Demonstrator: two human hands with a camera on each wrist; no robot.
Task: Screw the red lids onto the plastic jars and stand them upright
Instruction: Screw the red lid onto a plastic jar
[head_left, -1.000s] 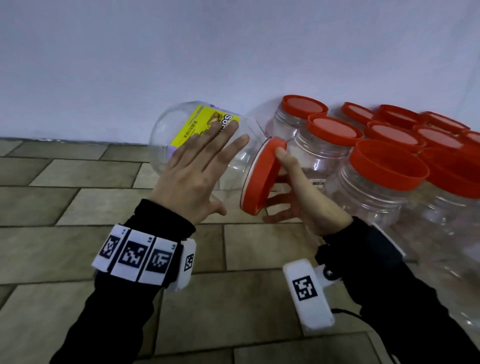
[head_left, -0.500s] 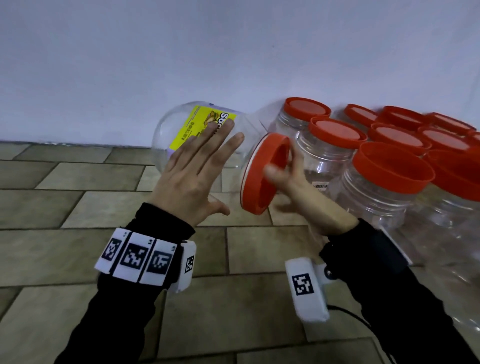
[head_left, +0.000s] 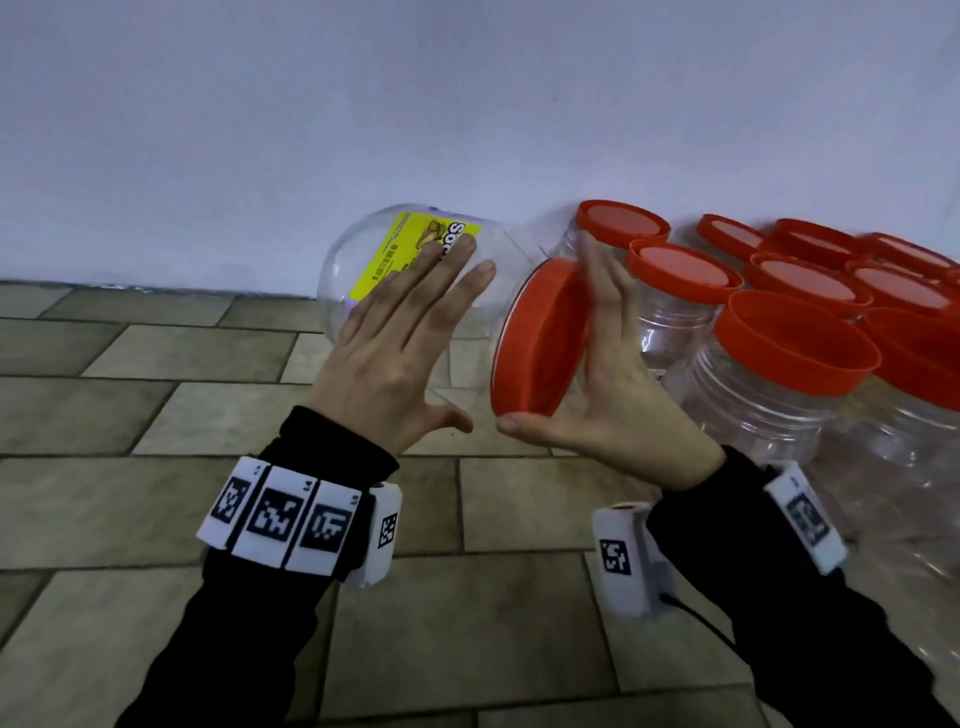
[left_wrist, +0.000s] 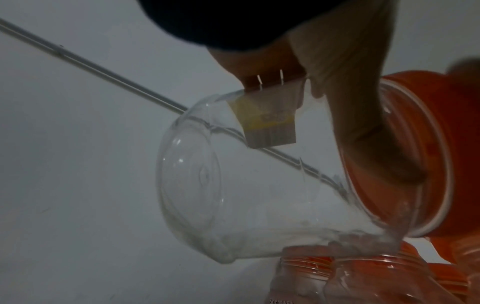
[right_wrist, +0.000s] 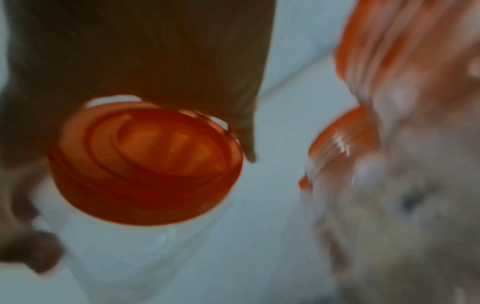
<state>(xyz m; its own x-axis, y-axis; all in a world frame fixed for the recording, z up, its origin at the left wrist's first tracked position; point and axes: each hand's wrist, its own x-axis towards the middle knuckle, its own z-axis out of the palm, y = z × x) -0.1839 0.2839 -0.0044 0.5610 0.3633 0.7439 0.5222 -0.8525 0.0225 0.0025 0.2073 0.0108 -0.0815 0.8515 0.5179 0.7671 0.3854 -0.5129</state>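
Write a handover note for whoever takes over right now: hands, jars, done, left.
Left hand: fingers straight, flat on the side of the tilted jar, steadying it.
Right hand: fingers straight, palm against the red lid at that jar's mouth, thumb under its rim.
The jar lies tilted, mouth to the right, yellow label up. How tight the lid sits cannot be told.
Done: a group of capped jars stands upright to the right, by the wall.
Left: finish turning this lid if loose, then stand the jar upright with the rest.
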